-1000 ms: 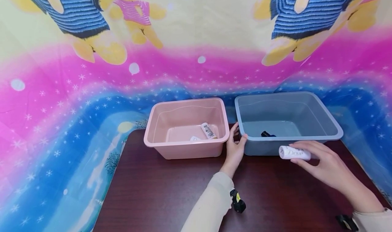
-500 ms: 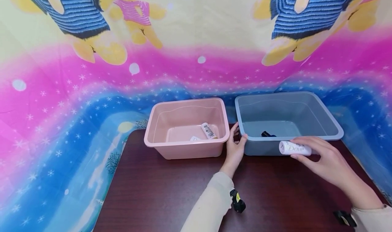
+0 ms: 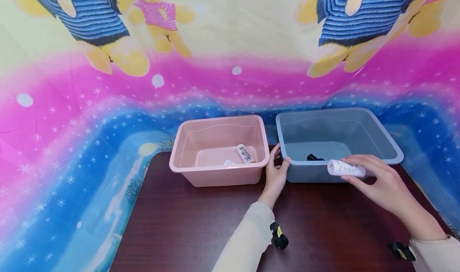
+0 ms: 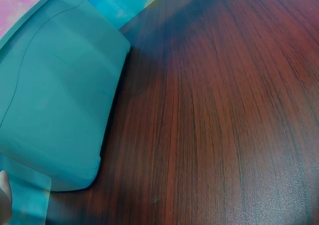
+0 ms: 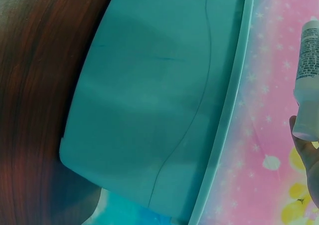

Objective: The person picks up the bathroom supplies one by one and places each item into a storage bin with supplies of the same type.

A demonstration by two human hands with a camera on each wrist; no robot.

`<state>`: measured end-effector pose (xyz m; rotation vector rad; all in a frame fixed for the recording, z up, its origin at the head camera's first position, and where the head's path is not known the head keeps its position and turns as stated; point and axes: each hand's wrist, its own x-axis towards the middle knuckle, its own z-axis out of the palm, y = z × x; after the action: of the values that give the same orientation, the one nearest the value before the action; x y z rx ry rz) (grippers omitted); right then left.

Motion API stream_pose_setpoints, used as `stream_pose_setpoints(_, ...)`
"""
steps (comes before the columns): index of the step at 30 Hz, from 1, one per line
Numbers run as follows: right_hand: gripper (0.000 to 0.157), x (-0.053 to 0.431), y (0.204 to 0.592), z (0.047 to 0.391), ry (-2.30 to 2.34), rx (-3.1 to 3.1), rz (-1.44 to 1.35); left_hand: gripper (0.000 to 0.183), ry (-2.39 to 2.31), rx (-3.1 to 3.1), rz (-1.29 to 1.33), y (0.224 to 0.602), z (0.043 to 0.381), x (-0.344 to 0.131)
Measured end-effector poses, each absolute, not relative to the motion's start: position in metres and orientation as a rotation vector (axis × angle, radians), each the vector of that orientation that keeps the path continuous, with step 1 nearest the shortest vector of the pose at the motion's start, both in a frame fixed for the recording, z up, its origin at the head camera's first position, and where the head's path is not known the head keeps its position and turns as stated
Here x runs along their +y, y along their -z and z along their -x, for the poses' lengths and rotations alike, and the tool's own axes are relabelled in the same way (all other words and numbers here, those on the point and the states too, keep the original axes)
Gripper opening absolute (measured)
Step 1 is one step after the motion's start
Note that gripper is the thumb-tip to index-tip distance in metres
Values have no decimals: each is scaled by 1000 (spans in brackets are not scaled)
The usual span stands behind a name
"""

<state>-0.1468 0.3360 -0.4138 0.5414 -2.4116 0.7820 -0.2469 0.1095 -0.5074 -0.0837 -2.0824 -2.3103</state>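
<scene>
In the head view my right hand (image 3: 382, 180) holds a small white bottle (image 3: 345, 169) marked "Dove" between thumb and fingers, in front of the blue-grey tub (image 3: 339, 114). Its printed back (image 5: 309, 53) shows at the right edge of the right wrist view. My left hand (image 3: 276, 176) grips the same tub's front left corner, thumb at the front rim and fingers along the side. A small dark object (image 3: 314, 157) lies in this tub, partly hidden by the front rim. The left wrist view catches only a fingertip (image 4: 5, 192) beside the tub.
A pink tub (image 3: 219, 177) stands to the left, close to my left hand. In it lie a white printed tube (image 3: 245, 153) and another white item (image 3: 228, 162). Both tubs stand on a dark wooden table (image 3: 201, 224) against a patterned cloth backdrop (image 3: 230, 36).
My right hand has risen slightly with the bottle, which now overlaps the blue-grey tub's front rim. The left hand and both tubs have stayed in place.
</scene>
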Motion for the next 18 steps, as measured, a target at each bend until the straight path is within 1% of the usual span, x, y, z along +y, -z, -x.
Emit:
stream_pose_setpoints(11,68,338,415,155,-815,-2368,-559,53,2307,-2040,103,510,249,109)
stream_pose_setpoints(18,67,339,417,161,-808,-2384,-505,51,2306,-2057,93,509,249,110)
